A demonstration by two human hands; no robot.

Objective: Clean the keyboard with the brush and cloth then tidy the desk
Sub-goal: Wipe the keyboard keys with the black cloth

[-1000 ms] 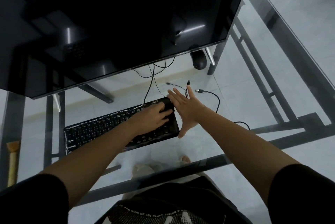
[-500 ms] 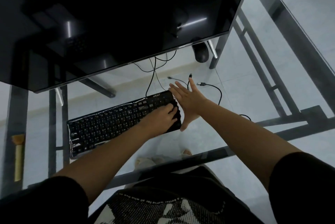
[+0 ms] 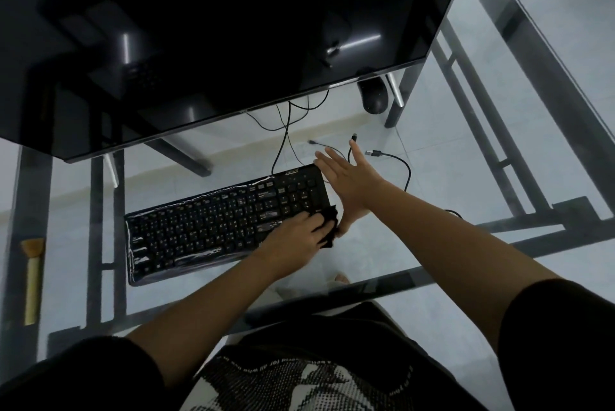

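My left hand (image 3: 299, 232) grips the black cloth (image 3: 329, 227) in curled fingers (image 3: 314, 222) at the keyboard's (image 3: 216, 221) near right corner. My right hand (image 3: 349, 184), flat and holding nothing, rests against its right end, I judge to stop it sliding on the glass desk (image 3: 466, 151). The keyboard is black, with glossy film glinting over the main keys. The brush (image 3: 32, 264) lies far left.

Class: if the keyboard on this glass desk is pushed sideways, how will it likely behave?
The keyboard would probably slide, as it lies on the smooth glass desk; the right hand flat against its right end seems to brace it. It looks rigid, so should shift in one piece. Its cable may tug back.
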